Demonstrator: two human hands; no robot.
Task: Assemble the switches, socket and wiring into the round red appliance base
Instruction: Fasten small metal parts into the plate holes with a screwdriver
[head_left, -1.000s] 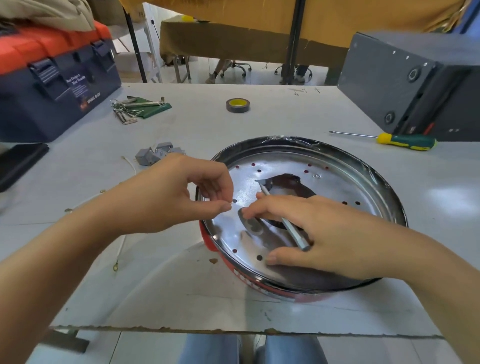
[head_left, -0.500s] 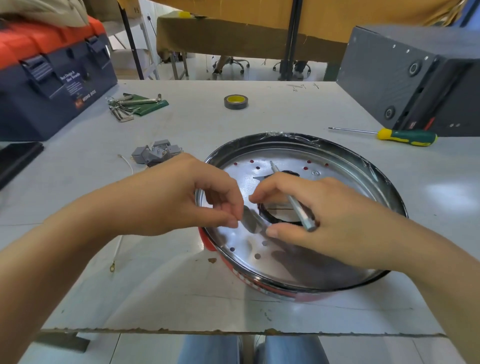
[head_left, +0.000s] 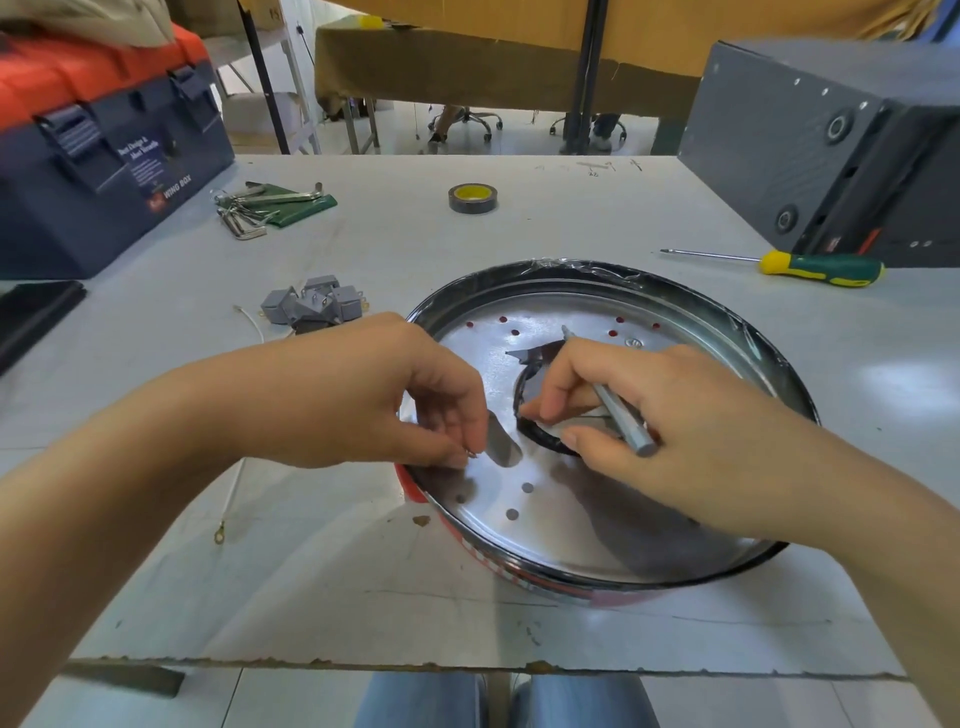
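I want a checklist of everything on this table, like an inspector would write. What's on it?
Surface: grey table, scuffed, front edge chipped.
Job's things: round red appliance base, shiny perforated plate inside; grey switches heaped apart on the table.
Clutter: tape roll, screwdriver, hex keys on a green pouch, toolbox, dark grey box.
Grippers: left hand pinches something tiny; right hand holds a thin metal tool.
Cables: white wire with a ring terminal, left of the base.
Surroundings: cloth-covered tables, chair wheels behind.
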